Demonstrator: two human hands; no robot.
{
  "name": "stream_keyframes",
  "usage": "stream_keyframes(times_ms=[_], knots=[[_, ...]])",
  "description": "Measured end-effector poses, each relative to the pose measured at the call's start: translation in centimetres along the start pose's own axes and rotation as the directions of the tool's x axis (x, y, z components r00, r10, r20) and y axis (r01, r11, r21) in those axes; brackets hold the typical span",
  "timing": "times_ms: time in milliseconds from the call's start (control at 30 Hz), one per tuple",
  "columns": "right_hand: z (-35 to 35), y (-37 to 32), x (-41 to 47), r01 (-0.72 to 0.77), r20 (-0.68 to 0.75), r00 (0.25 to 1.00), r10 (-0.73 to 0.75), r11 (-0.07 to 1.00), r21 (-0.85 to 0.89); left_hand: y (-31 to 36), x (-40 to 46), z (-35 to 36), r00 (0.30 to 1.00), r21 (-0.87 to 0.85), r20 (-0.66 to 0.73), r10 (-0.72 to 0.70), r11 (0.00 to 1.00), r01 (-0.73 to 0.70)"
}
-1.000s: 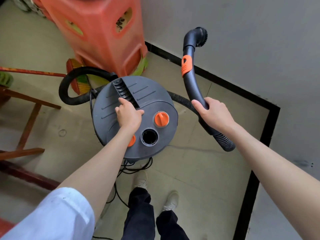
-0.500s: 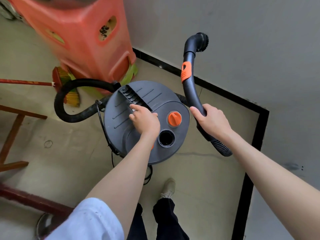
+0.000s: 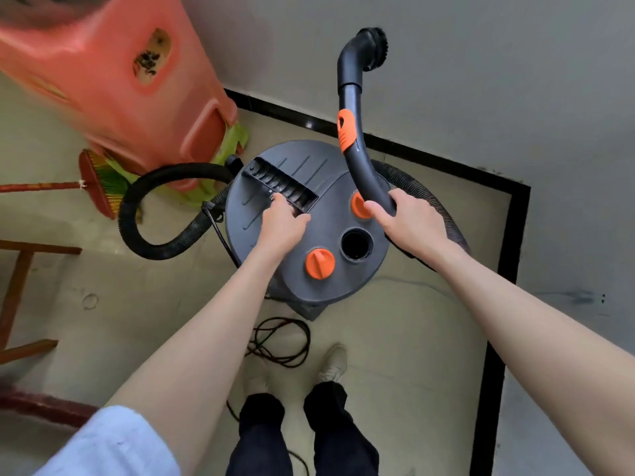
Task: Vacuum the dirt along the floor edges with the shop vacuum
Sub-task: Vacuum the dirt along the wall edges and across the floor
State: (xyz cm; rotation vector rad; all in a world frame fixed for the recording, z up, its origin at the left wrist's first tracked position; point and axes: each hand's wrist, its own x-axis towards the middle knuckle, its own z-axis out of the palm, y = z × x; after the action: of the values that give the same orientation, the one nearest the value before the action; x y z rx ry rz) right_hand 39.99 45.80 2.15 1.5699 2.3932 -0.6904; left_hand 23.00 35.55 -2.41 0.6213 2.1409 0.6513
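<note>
While the left hand [image 3: 283,225] curls round the ribbed carry handle [image 3: 281,187] on the shop vacuum [image 3: 309,214], the right hand [image 3: 409,218] grips the curved black wand [image 3: 357,146], its brush nozzle [image 3: 374,46] raised against the wall. To do this well, drag the canister steadily towards the corner, keep the hose [image 3: 165,242] and the power cord [image 3: 278,341] from snagging, then lower the nozzle to the black floor edge [image 3: 494,321]. Both arms reach forward, nearly straight. Dirt along the edge probably exists, though none shows clearly.
</note>
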Motion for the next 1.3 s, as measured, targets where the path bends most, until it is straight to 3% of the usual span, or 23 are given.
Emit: stream_keyframes(times_ms=[67,133,167,233,367,567,667,900,1067,1300], knots=[[0.7,0.2,-0.3,-0.008,0.008,1.0,0.007,0.999,0.041,-0.8,-0.2,-0.6,0.995,0.061,-0.056,0.084,0.995,-0.08],[1.7,0.2,-0.6,-0.009,0.003,1.0,0.009,0.995,0.096,-1.6,-0.6,-1.0,0.955,0.253,-0.131,0.266,0.94,-0.227],[2.2,0.2,-0.6,-0.007,0.0,1.0,0.007,0.993,0.117,-1.9,-0.4,-1.1,0.909,0.382,-0.133,0.395,0.867,-0.321],[3.1,0.4,-0.7,0.0,0.002,1.0,0.0,0.989,0.149,-2.2,0.8,-1.4,0.82,0.527,0.004,0.572,0.696,-0.488],[4.0,0.5,-0.8,-0.073,0.053,0.996,0.065,0.984,0.161,-2.4,4.4,-3.0,0.747,0.448,0.272,0.606,0.607,-0.656],[4.6,-0.1,-0.4,-0.137,0.061,0.99,0.13,0.982,0.131,-2.7,7.0,-4.4,0.603,0.367,0.318,0.732,0.491,-0.79],[4.8,-0.4,0.0,-0.152,0.05,0.988,0.146,0.977,0.152,-2.7,7.5,-4.3,0.562,0.346,0.296,0.772,0.462,-0.816],[3.2,1.6,2.0,-0.155,0.048,0.988,0.149,0.975,0.16,-1.5,8.2,-2.2,0.575,0.348,0.215,0.789,0.489,-0.8],[1.0,4.8,5.1,-0.129,0.028,0.992,0.127,0.981,0.143,1.6,8.3,0.5,0.65,0.38,0.166,0.741,0.56,-0.736],[-2.0,9.2,8.6,-0.059,-0.006,0.998,0.06,0.99,0.131,7.1,9.4,3.4,0.696,0.468,0.232,0.679,0.55,-0.692]])
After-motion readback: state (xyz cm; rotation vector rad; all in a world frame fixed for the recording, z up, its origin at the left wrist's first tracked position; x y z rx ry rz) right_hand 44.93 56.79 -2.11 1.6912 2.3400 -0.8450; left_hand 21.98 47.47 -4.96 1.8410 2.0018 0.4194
